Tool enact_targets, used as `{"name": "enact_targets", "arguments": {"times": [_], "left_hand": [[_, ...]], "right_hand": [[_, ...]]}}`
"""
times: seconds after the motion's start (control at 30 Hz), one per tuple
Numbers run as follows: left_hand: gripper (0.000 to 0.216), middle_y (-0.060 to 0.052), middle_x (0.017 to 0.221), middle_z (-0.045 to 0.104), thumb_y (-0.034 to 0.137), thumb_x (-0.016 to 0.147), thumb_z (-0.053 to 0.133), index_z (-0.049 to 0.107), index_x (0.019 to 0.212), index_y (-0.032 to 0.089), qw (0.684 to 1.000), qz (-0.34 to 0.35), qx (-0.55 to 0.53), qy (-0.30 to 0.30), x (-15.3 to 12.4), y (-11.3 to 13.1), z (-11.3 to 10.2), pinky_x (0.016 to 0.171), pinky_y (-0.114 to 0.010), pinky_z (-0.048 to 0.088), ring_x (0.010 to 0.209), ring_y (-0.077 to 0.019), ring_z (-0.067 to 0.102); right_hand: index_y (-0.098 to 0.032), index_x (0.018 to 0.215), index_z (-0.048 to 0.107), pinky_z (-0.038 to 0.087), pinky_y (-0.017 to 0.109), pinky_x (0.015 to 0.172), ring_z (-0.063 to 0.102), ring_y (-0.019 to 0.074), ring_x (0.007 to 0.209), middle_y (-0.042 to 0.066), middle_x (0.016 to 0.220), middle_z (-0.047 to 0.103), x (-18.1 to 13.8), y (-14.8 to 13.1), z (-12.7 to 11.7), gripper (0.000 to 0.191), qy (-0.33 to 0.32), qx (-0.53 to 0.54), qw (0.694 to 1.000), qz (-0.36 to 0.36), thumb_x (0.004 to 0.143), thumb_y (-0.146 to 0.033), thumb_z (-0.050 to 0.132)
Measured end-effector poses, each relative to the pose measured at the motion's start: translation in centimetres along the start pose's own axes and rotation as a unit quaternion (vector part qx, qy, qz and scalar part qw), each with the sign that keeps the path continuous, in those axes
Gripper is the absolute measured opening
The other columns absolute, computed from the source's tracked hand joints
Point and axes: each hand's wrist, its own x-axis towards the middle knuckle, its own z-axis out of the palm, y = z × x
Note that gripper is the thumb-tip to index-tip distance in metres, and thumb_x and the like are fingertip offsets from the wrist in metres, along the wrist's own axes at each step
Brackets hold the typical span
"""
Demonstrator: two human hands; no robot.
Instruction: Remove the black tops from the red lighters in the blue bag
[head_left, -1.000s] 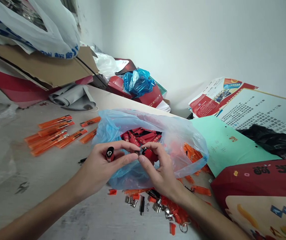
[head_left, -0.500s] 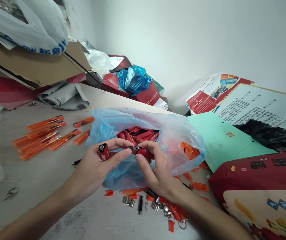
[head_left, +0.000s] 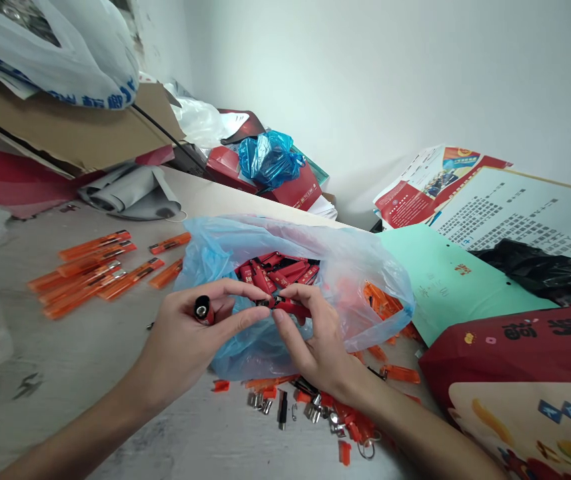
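Note:
My left hand (head_left: 178,340) is closed around a red lighter (head_left: 204,312), its round black-rimmed end facing me. With thumb and forefinger the same hand pinches a small part (head_left: 265,303), too small to make out well. Opposite it, my right hand (head_left: 318,330) grips another red lighter (head_left: 292,307) between thumb and fingers, its dark and metal end toward the left fingertips. Both hands are over a pale blue plastic bag (head_left: 360,250), whose opening shows many red lighters (head_left: 292,270) inside.
Several orange lighters (head_left: 85,287) lie on the grey table at left. Metal lighter hoods (head_left: 260,402), black pieces and orange scraps (head_left: 345,453) are scattered near me. A green sheet (head_left: 425,280) and a red printed bag (head_left: 505,353) sit at right; boxes line the back.
The left fingertips with the small part have come closer to the end of the right hand's lighter. The lighter in my left palm has turned slightly. The view has shifted a little.

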Motion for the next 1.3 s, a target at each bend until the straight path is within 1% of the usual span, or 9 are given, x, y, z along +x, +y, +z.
{"name": "enact_targets", "arguments": {"times": [0.07, 0.17, 0.33, 0.57, 0.73, 0.87, 1.03, 1.2, 1.3], "left_hand": [[0.017, 0.005, 0.052, 0.038, 0.048, 0.078, 0.086, 0.083, 0.08, 0.032, 0.999, 0.025, 0.025, 0.027, -0.2, -0.1, 0.0, 0.045, -0.027, 0.031, 0.049, -0.0126, 0.034], [0.013, 0.004, 0.057, 0.036, 0.047, 0.08, 0.085, 0.082, 0.082, 0.034, 0.996, 0.057, 0.049, 0.048, -0.4, -0.4, 0.0, 0.047, -0.028, 0.031, 0.051, -0.0131, 0.033], [0.013, 0.005, 0.06, 0.036, 0.047, 0.085, 0.083, 0.081, 0.089, 0.035, 0.994, 0.084, 0.066, 0.041, -0.8, -1.0, 0.0, 0.051, -0.029, 0.031, 0.052, -0.0136, 0.036], [0.013, 0.005, 0.067, 0.054, 0.045, 0.086, 0.083, 0.077, 0.091, 0.035, 0.994, 0.091, 0.043, 0.033, -0.9, -1.3, 0.3, 0.055, -0.03, 0.035, 0.057, -0.0141, 0.042], [0.012, 0.003, 0.079, 0.068, 0.044, 0.087, 0.084, 0.078, 0.092, 0.035, 0.997, 0.076, 0.023, 0.026, -1.1, -1.6, 0.2, 0.057, -0.032, 0.038, 0.062, -0.0152, 0.047], [0.008, 0.004, 0.082, 0.07, 0.038, 0.087, 0.085, 0.079, 0.093, 0.037, 0.995, 0.097, 0.024, 0.029, -1.1, -1.5, 0.2, 0.056, -0.031, 0.038, 0.061, -0.0138, 0.045], [0.016, 0.007, 0.092, 0.072, 0.03, 0.088, 0.084, 0.078, 0.098, 0.04, 0.989, 0.141, 0.028, 0.023, -1.2, -1.5, 0.3, 0.056, -0.031, 0.041, 0.06, -0.0121, 0.045], [0.022, 0.005, 0.095, 0.074, 0.026, 0.088, 0.084, 0.078, 0.1, 0.043, 0.985, 0.168, 0.029, 0.017, -1.2, -1.5, 0.3, 0.061, -0.033, 0.046, 0.079, -0.018, 0.065], [0.021, 0.004, 0.099, 0.076, 0.026, 0.088, 0.084, 0.079, 0.099, 0.043, 0.984, 0.175, 0.027, 0.014, -1.1, -1.4, 0.2, 0.062, -0.035, 0.048, 0.085, -0.0202, 0.07]], "right_hand": [[-0.023, 0.127, 0.057, 0.06, 0.038, 0.085, 0.074, 0.0211, 0.097, 0.008, 0.111, 0.076, -0.1, 0.0, 0.1, 0.024, 0.006, -0.013, 1.0, -0.012, 0.104, -0.027, 0.061], [-0.022, 0.127, 0.058, 0.059, 0.037, 0.081, 0.075, 0.0209, 0.093, 0.008, 0.109, 0.076, -0.1, -0.1, 0.1, 0.023, 0.007, -0.025, 0.999, -0.029, 0.104, -0.026, 0.062], [-0.022, 0.125, 0.059, 0.06, 0.036, 0.078, 0.075, 0.0203, 0.089, 0.008, 0.106, 0.077, 0.1, -0.4, 0.1, 0.021, 0.01, -0.034, 0.998, -0.045, 0.104, -0.025, 0.061], [-0.022, 0.124, 0.06, 0.06, 0.038, 0.082, 0.075, 0.021, 0.093, 0.009, 0.108, 0.078, 0.2, -0.5, 0.1, 0.021, 0.011, -0.029, 0.998, -0.056, 0.104, -0.027, 0.062], [-0.023, 0.124, 0.06, 0.06, 0.038, 0.083, 0.075, 0.0206, 0.096, 0.007, 0.109, 0.078, 0.1, -0.5, 0.1, 0.022, 0.003, -0.023, 0.998, -0.059, 0.103, -0.026, 0.063], [-0.022, 0.124, 0.06, 0.059, 0.037, 0.083, 0.075, 0.02, 0.096, 0.007, 0.108, 0.079, 0.2, -0.5, -0.1, 0.022, 0.005, -0.029, 0.998, -0.064, 0.103, -0.026, 0.064], [-0.023, 0.124, 0.06, 0.059, 0.038, 0.081, 0.076, 0.0205, 0.092, 0.007, 0.107, 0.08, 0.3, -0.6, -0.1, 0.02, 0.004, -0.032, 0.997, -0.077, 0.105, -0.028, 0.061], [-0.023, 0.123, 0.06, 0.058, 0.038, 0.076, 0.076, 0.0197, 0.087, 0.006, 0.104, 0.081, 0.4, -0.6, 0.0, 0.019, 0.009, -0.032, 0.996, -0.088, 0.105, -0.028, 0.059], [-0.024, 0.123, 0.06, 0.058, 0.039, 0.076, 0.076, 0.0201, 0.087, 0.006, 0.104, 0.08, 0.4, -0.7, -0.1, 0.019, 0.003, -0.03, 0.996, -0.085, 0.105, -0.028, 0.059]]}}
